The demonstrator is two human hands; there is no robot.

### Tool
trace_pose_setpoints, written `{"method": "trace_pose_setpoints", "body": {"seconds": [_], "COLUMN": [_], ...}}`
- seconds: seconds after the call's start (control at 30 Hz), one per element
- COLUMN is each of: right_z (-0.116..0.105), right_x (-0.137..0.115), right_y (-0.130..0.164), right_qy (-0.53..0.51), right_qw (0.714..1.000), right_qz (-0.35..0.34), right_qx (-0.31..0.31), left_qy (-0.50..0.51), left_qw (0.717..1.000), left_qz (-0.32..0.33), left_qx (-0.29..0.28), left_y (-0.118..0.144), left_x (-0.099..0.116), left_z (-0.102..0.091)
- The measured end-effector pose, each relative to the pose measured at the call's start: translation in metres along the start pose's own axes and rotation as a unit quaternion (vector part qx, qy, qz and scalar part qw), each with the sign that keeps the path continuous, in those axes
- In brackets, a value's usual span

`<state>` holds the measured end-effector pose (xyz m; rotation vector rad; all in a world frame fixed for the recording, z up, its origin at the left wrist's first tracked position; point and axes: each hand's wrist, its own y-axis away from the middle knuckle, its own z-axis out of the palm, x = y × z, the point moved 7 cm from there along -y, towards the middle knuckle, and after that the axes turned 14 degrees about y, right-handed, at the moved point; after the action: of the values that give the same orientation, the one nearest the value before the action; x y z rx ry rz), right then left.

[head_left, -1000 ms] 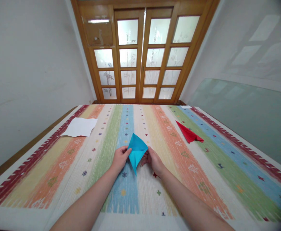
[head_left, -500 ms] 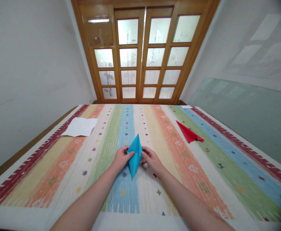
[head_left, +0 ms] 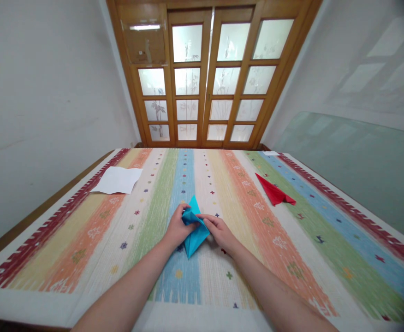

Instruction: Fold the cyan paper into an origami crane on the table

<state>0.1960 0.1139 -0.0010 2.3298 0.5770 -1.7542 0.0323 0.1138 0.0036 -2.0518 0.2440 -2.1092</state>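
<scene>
A folded blue paper (head_left: 195, 235) sits low over the striped cloth (head_left: 292, 240) in the middle of the table. My left hand (head_left: 176, 228) grips its left side, thumb on top. My right hand (head_left: 219, 230) pinches its right side, fingertips pressing a flap toward the middle. The paper's upper tip points away from me and its lower tip points toward me. Both forearms reach in from the bottom edge.
A folded red paper (head_left: 274, 193) lies on the cloth to the right. A white sheet (head_left: 118, 180) lies at the left border. A small white slip (head_left: 270, 153) sits at the far right corner. Wooden glazed doors (head_left: 205, 78) stand behind the table.
The blue paper went from a wide, open kite shape to a narrower, folded one. Both hands closed in over it and lowered it toward the cloth.
</scene>
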Motion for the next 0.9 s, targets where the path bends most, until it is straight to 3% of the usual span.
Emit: {"method": "trace_pose_setpoints", "body": {"seconds": [0.27,0.53,0.9], "right_z": [0.002,0.023,0.029], "right_x": [0.003,0.008,0.010], "right_y": [0.001,0.004,0.005], "right_qy": [-0.053,-0.127,-0.087], "right_qw": [0.998,0.989,0.993], "right_qz": [0.013,0.046,0.046], "right_qx": [-0.031,-0.064,-0.068], "left_qy": [-0.018,-0.031,-0.033], "left_qw": [1.000,0.999,0.997], "left_qz": [-0.014,-0.008,0.057], "left_qx": [-0.001,0.026,0.033], "left_y": [-0.002,0.000,0.000], "left_x": [-0.006,-0.005,0.013], "left_z": [0.003,0.003,0.000]}}
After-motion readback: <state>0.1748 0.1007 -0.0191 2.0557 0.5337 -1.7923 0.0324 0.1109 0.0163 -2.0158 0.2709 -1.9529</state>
